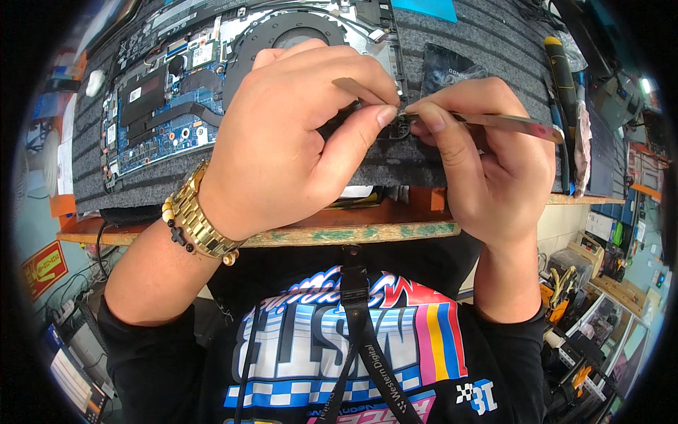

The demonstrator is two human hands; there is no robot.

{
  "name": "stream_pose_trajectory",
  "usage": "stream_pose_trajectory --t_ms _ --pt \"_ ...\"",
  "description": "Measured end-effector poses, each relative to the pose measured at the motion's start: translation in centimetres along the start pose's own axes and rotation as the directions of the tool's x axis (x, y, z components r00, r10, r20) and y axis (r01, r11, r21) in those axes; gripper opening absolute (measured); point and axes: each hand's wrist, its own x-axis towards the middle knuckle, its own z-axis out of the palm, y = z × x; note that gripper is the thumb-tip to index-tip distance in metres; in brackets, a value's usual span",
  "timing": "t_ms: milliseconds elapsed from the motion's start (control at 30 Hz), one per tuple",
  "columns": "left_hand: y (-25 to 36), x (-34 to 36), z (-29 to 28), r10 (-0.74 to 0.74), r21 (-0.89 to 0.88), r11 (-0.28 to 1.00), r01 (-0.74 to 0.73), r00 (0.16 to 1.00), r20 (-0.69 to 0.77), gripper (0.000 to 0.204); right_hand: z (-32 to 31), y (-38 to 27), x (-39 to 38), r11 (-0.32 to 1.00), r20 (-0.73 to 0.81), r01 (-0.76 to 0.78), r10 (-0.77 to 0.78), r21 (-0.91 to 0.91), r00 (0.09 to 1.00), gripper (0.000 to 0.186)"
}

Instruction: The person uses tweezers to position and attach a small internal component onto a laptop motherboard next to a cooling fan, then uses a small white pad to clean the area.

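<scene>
An open laptop chassis lies with its blue circuit board (168, 145), black heat pipe (169, 116) and round fan (261, 35) exposed. My left hand (296, 141), with a gold watch at the wrist, is closed over the chassis's right part, gripping a thin metal tool (353, 90) that slants toward the thumb. My right hand (487, 162) is closed on metal tweezers (515, 126), their handle reaching right. Both thumb tips nearly meet at a small part by the chassis's lower right corner. What is pinched there is too small to make out.
A grey ribbed mat (424, 166) covers the worn wooden bench (296, 237). A dark packet (448, 63), a blue item (427, 8) and a yellow-and-black tool (561, 78) lie beyond and right of my hands. Equipment and cables (572, 290) crowd the lower right.
</scene>
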Motion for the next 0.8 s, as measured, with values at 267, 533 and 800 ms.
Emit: stream_pose_trajectory --t_ms 267,533,800 --pt "-0.1 0.0 0.0 0.016 0.009 1.0 -0.016 1.0 0.0 0.008 0.1 0.0 0.4 0.998 -0.015 0.048 -0.049 -0.044 0.999 0.003" --pt "0.2 0.1 0.0 -0.008 0.038 0.999 0.007 1.0 0.005 0.01 0.5 0.2 -0.6 0.983 -0.053 -0.175 0.178 0.058 0.983 0.004" --pt "0.0 -0.1 0.1 0.008 0.088 0.996 -0.009 1.0 0.017 0.012 0.7 0.1 -1.0 0.98 -0.07 -0.187 0.191 0.064 0.979 0.011"
